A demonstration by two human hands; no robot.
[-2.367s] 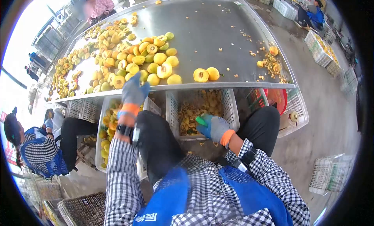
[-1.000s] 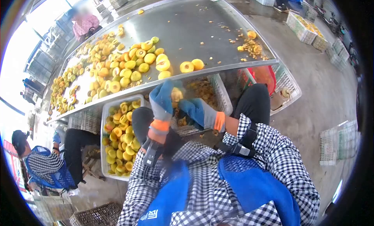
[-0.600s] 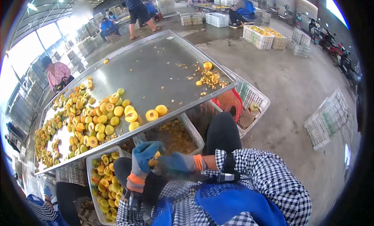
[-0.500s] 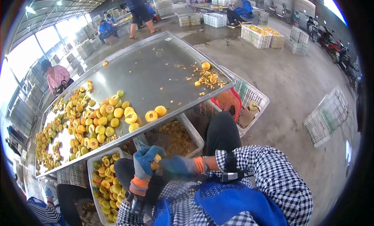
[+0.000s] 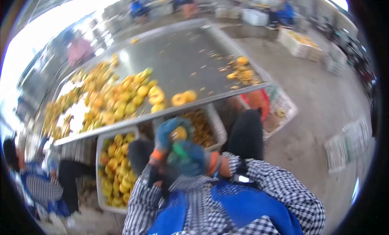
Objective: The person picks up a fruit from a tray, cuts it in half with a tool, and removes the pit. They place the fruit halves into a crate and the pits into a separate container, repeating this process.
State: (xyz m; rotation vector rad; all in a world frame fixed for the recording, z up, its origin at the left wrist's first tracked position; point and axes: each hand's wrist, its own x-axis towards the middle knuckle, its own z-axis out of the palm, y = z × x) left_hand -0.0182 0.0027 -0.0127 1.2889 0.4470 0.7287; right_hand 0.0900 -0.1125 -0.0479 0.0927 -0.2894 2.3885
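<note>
My left hand point(image 5: 166, 134), in a blue-grey glove with an orange cuff, is closed around a yellow peach point(image 5: 179, 133) in front of my lap. Right beside it, my gloved right hand point(image 5: 190, 157) is closed with a bright green object point(image 5: 181, 150) showing at its fingers; blur hides what kind it is. Beyond both hands stands a metal-topped table point(image 5: 174, 65), its left part heaped with halved peaches point(image 5: 121, 101). Under its near edge, a crate point(image 5: 219, 131) holds brownish pieces. To the left of my knee, a white crate point(image 5: 100, 170) is full of yellow peach halves.
Pits and scraps point(image 5: 245, 75) lie at the table's right corner. A red container point(image 5: 265, 103) sits in a white crate point(image 5: 285, 109) beyond my right knee. Another crate point(image 5: 346, 144) stands on the floor at right. A co-worker point(image 5: 40, 186) sits close on my left.
The view has shifted and blurred, so the table appears further right and higher. My hands have come closer together; the peach and the green object now show between them.
</note>
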